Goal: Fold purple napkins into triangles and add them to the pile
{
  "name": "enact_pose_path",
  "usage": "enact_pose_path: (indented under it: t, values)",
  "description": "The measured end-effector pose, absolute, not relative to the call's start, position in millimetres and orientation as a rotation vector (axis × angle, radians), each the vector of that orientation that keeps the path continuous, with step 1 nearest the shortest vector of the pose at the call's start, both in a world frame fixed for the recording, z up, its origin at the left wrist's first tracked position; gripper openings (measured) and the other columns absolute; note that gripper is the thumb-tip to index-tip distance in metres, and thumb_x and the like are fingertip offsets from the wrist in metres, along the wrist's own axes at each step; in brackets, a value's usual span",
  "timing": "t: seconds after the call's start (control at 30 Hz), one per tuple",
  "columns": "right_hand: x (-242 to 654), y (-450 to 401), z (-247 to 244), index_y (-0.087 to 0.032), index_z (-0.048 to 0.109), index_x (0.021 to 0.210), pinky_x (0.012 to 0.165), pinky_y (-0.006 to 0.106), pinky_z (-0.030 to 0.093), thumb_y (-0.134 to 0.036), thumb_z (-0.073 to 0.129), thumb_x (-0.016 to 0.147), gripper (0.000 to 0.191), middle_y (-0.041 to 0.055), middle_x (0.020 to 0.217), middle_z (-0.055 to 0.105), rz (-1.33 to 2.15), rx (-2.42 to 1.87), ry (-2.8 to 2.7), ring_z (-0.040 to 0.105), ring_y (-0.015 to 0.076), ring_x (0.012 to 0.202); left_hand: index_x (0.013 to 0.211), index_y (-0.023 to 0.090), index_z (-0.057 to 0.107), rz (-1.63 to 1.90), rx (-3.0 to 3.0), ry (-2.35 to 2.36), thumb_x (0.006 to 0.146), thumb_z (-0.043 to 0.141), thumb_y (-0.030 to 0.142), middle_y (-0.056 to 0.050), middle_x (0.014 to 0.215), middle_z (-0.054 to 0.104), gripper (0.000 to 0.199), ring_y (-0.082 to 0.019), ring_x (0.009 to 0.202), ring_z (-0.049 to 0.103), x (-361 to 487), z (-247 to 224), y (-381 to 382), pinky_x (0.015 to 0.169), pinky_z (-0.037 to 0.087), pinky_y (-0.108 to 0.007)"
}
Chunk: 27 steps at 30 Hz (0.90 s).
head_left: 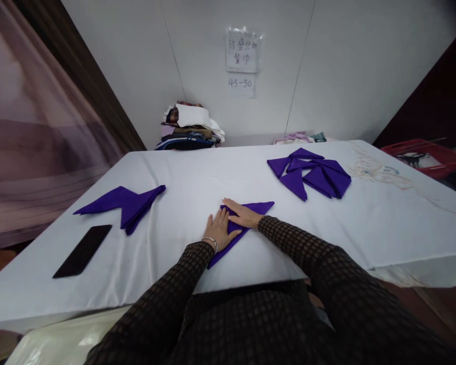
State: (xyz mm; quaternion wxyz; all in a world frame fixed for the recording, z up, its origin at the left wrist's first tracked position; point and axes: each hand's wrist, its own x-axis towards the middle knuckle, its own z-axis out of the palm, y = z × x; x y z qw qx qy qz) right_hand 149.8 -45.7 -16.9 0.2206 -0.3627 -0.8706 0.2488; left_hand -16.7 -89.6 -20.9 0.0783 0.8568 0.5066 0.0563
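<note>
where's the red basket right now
In the head view, the red basket is at the far right, just past the edge of the white-covered table, beyond the embroidered flower pattern.

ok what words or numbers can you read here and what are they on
"折叠" then "餐巾": handwritten on the upper sheet on the wall; the end of its top row is too blurred to read.
"45-50": on the lower sheet.
No other text is readable.
</note>
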Motion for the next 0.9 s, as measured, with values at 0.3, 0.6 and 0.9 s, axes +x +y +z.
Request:
enact_pose_path:
  t: [0.3,0.6,0.9]
  values:
    - [195.0,-50.0,-7.0,-0.017,0.025,0.146,0.113,0.047,0.01,-0.06,0.028,0.091,0.07,0.0134,0.152,0.022,0.389,-1.305,-2.627,0.015,0.0259,0.14,0.141,0.01,0.033,0.118,2.586,1.564,0.083,0.033,0.066,-0.018,0.149,0.028,0.081,-0.031,0.139,0.02,-15.9,-21.0,-88.7,0.11,0.014,-0.055]
    - [262.6,-21.5,-22.6,-0.017,0.023,0.146,0.112,0.045,0.012,-0.058,0.018,0.093,0.068,0.0106,0.152,0.021,0.305,-1.672,-2.524,0.015,0.0237,0.14,0.143,0.009,0.028,-0.019,2.611,1.611,0.085,0.024,0.068,-0.015,0.151,0.023,0.083,-0.029,0.14,0.017,-14.3,-16.4,-90.9,0.112,0.014,-0.052]
    - [238.5,-41.2,-2.1,-0.011,0.029,0.144,0.111,0.047,0.012,-0.053,0.02,0.094,0.065,0.0149,0.151,0.024,0.071,-1.761,-2.402,0.017,0.0264,0.14,0.144,0.01,0.027,-0.015,2.602,1.605,0.085,0.025,0.068,-0.014,0.152,0.022,0.083,-0.029,0.14,0.015,-14.2,-17.1,-91.2,0.112,0.013,-0.052]
